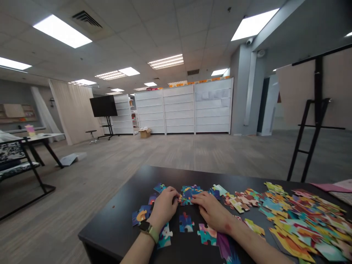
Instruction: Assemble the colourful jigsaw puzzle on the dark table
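Observation:
Both of my hands rest over jigsaw pieces on a dark table [115, 227]. A joined blue section [191, 190] lies between them. My left hand [167, 203], with a watch on its wrist, has its fingers curled at the section's left edge, on a small piece mostly hidden under the fingertips. My right hand [210, 209] lies with fingers extended on the section's right edge. Nearer me are a dark blue piece [186, 223], a pink and teal piece [207, 234] and a teal piece with a white figure [165, 236]. An orange and blue piece [142, 215] sits left of my left wrist.
A large heap of colourful pieces [310, 223] covers the table's right side, with a smaller cluster [243, 201] beside it. Past the table stand a black easel [310, 135] on the right, white shelves [180, 110], and a chair [19, 161] on the left.

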Demonstrator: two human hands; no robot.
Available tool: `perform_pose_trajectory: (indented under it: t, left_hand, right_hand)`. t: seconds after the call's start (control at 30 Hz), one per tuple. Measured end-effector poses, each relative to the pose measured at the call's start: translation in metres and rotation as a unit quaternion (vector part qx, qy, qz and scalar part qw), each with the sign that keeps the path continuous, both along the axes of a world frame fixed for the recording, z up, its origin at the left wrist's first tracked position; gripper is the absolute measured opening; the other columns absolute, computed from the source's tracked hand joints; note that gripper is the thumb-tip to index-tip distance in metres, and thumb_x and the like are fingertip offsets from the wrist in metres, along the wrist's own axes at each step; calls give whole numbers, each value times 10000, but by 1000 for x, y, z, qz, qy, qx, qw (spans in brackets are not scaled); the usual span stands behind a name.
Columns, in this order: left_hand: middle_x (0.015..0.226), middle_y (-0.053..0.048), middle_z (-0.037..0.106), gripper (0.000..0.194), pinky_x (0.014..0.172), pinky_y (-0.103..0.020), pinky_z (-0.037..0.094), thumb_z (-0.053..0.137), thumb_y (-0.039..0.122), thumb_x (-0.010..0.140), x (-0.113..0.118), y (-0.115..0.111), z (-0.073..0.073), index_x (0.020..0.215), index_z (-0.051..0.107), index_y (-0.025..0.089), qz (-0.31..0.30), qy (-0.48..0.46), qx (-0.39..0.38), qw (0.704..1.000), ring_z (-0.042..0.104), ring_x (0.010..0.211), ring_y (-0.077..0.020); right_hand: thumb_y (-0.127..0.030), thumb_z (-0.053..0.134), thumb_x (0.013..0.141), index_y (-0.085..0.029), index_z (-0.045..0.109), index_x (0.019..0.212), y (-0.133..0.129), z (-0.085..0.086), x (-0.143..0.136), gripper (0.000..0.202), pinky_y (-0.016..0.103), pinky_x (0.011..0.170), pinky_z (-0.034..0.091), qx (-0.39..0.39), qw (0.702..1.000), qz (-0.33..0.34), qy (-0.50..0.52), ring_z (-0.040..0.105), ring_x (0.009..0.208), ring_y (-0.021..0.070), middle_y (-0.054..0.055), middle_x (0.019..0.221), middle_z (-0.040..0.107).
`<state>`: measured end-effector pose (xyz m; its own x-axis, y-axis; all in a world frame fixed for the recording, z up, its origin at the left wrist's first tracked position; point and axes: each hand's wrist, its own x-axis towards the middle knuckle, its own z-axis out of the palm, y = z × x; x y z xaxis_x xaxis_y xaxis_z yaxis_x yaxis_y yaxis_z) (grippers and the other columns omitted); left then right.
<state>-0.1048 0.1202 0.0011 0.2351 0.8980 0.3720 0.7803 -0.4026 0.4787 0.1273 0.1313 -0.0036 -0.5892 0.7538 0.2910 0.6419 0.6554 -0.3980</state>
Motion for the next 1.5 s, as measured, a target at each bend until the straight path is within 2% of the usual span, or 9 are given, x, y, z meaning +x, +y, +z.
perform_pose_trajectory:
  t: [0.17, 0.33, 0.53, 0.73, 0.87, 1.0, 1.1, 1.17, 1.5]
  left_hand:
    - [1190, -35, 685, 302, 1033, -366, 425, 561, 186, 866, 4, -10, 4, 1083, 753, 270, -37, 50, 0, 998, 579, 1127, -248]
    - [1210, -76, 670, 319, 1044, -399, 414, 558, 199, 870, 4, -13, 4, 1132, 738, 227, -22, 72, -2, 997, 567, 1140, -269]
    - [1172, -48, 665, 294, 1026, -392, 424, 572, 215, 868, 3, -15, 5, 1110, 732, 260, -43, 81, -3, 996, 563, 1111, -261]
    - [1173, -20, 677, 379, 1018, -361, 438, 489, 120, 861, -5, -6, 2, 1100, 727, 294, -67, 67, -18, 995, 582, 1102, -230]
    - [1230, -50, 640, 418, 1047, -357, 415, 436, 71, 850, -13, -8, 6, 1165, 653, 240, -36, 30, -1, 999, 555, 1165, -220]
    - [1121, -47, 663, 243, 977, -363, 443, 651, 242, 839, -13, -32, 13, 1081, 649, 233, -40, 21, 1, 999, 573, 1086, -249]
    - [1076, -4, 684, 397, 927, -341, 454, 852, 348, 694, -7, -50, 13, 1049, 687, 282, -98, 41, -38, 994, 593, 1023, -246]
    - [1082, 4, 690, 347, 943, -337, 442, 840, 315, 725, -4, -55, 12, 1041, 700, 291, -111, 39, -55, 992, 594, 1035, -239]
    - [1097, -34, 643, 250, 958, -314, 470, 685, 180, 835, -15, -27, 3, 1070, 708, 262, -55, 27, -11, 998, 613, 1050, -208]
  right_hand:
    - [-74, 448, 868, -262, 721, 1222, -2, -1, 0, 485, 466, 1064, 415, -2, 1000, -5, 7, 551, 1239, 274, 62, 1316, 675]
    - [-76, 446, 868, -251, 736, 1188, -3, 1, 0, 466, 464, 1052, 426, 0, 1000, -8, 3, 558, 1229, 282, 67, 1317, 675]
    - [-78, 452, 865, -247, 727, 1208, 0, -2, 1, 471, 450, 1043, 437, 12, 1000, 2, 8, 579, 1195, 267, 70, 1306, 682]
    - [-77, 440, 859, -266, 737, 1175, 0, -2, 1, 474, 454, 1037, 444, 18, 1000, 3, 5, 581, 1204, 265, 47, 1311, 680]
    - [-85, 444, 863, -250, 732, 1191, 2, -3, 1, 467, 444, 1043, 445, 21, 1000, 4, -3, 578, 1209, 263, 58, 1324, 673]
    - [-76, 447, 853, -235, 732, 1188, 3, -4, 1, 468, 448, 1047, 442, 21, 1000, -2, -9, 572, 1216, 266, 59, 1314, 679]
    - [-74, 446, 852, -222, 733, 1181, 2, -4, 0, 461, 459, 1048, 441, 18, 1000, -6, -7, 570, 1218, 271, 65, 1311, 680]
    - [-77, 447, 858, -216, 731, 1184, 2, -4, 0, 455, 462, 1048, 440, 19, 1000, -6, -4, 569, 1219, 274, 72, 1311, 679]
    - [-58, 441, 856, -230, 722, 1207, 2, -6, 1, 481, 458, 1046, 436, 19, 1000, -10, 0, 571, 1219, 271, 72, 1301, 683]
